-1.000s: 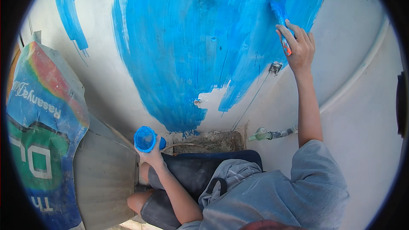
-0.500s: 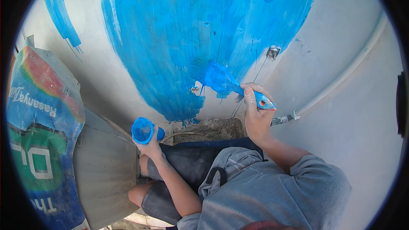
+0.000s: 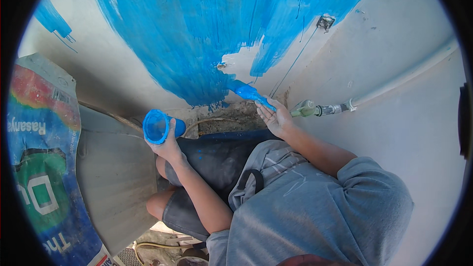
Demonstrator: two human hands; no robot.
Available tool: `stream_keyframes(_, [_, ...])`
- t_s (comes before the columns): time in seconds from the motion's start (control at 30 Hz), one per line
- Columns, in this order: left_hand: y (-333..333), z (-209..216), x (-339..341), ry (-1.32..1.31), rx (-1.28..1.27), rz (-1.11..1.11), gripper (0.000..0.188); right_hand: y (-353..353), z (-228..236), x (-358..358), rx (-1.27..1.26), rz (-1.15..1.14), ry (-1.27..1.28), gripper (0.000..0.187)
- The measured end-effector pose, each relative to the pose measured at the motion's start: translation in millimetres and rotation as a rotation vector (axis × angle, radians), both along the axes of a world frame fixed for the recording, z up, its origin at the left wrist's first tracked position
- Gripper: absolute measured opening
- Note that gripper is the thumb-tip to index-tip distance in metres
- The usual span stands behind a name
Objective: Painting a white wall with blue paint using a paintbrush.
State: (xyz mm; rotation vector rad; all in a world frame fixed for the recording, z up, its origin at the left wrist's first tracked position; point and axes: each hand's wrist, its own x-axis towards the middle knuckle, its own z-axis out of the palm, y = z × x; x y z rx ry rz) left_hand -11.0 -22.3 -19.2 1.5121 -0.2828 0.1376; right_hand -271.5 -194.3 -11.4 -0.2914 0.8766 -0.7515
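A paintbrush (image 3: 245, 90), its head coated in blue paint, is gripped at the handle by my right hand (image 3: 277, 117). The bristles reach the lower edge of the blue painted patch on the white wall (image 3: 187, 34). My left hand (image 3: 169, 144) is wrapped round a blue paint-smeared cup (image 3: 156, 127), its mouth tilted up toward me. Blue paint coats the cup's rim and inside; how much paint it holds I cannot tell.
A tap (image 3: 304, 109) and white pipe (image 3: 404, 81) run along the right wall. A dark wall box (image 3: 325, 22) sits beside the paint. At left, a printed banner (image 3: 49, 167) hangs by a grey sheet (image 3: 116, 162). Rough ground (image 3: 231, 118) lies at the wall's foot.
My right hand has drawn the paintbrush lower, toward the wall's foot, and its handle has turned in my fingers. My view has tipped downward. The cup stays in my left hand.
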Motion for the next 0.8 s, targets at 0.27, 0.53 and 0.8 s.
stream_keyframes(0.27, [-1.2,6.1,-6.6,0.076,0.001,-0.011,0.074,-22.8,-47.8,-11.1,0.238,-0.06,0.1,0.035])
stream_keyframes(0.53, [-1.8,9.9,-8.6,0.138,0.009,-0.023,0.073,-53.6,-88.4,-29.9,0.331,-0.097,0.026,0.029])
stream_keyframes(0.8, [2.1,2.2,-5.1,0.14,0.01,-0.026,0.073,-64.6,-141.9,-48.7,0.322,-0.03,0.099,0.028])
